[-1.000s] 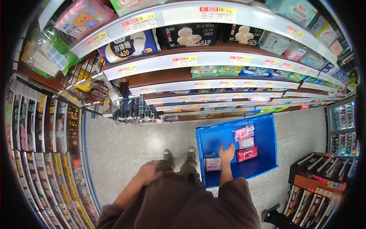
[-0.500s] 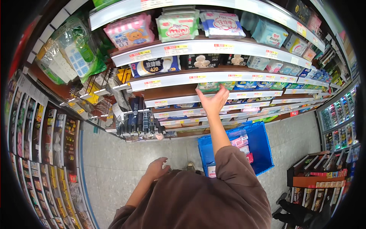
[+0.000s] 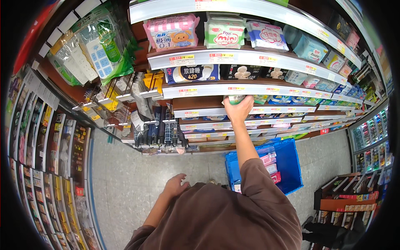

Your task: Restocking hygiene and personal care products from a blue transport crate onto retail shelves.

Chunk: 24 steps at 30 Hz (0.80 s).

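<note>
Clasping a green-and-white sanitary-pad packet, partly covered, is the right hand; green packet immediately right of grip.

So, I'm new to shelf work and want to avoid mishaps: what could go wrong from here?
The green-and-white rectangular pack in the right hand could snag on the long white shelf edge just above it. The similar green pack close by on its right might get dragged along. The blue plastic crate stands on the floor near the person's brownish shoe tip, so a careless step could knock it.
</note>
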Each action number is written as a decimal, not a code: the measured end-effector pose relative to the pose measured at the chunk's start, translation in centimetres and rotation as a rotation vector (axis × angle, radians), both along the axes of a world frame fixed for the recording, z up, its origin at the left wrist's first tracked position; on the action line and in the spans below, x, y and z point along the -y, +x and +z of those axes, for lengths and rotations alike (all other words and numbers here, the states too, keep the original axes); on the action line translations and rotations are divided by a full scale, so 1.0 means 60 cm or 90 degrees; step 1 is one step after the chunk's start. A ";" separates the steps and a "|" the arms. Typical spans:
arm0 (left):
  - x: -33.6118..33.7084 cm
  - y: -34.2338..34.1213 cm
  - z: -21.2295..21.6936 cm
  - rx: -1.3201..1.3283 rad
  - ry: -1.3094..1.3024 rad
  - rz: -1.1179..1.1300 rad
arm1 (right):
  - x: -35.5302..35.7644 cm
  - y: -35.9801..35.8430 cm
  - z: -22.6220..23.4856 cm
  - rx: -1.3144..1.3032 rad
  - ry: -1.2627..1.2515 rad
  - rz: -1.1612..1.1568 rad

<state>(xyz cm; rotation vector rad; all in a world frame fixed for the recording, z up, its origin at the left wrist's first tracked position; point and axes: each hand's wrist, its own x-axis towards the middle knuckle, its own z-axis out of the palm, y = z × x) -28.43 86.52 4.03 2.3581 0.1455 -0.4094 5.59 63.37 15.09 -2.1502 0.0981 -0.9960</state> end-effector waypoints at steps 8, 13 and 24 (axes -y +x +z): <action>-0.003 -0.007 -0.002 -0.014 -0.011 -0.007 | 0.101 -0.169 -0.040 -0.057 0.029 0.201; 0.003 -0.017 0.009 -0.093 0.015 -0.011 | 0.290 -0.349 -0.242 -0.388 0.062 0.041; 0.064 -0.009 0.042 -0.173 0.078 -0.073 | 0.370 -0.621 -0.661 -1.052 -0.135 0.034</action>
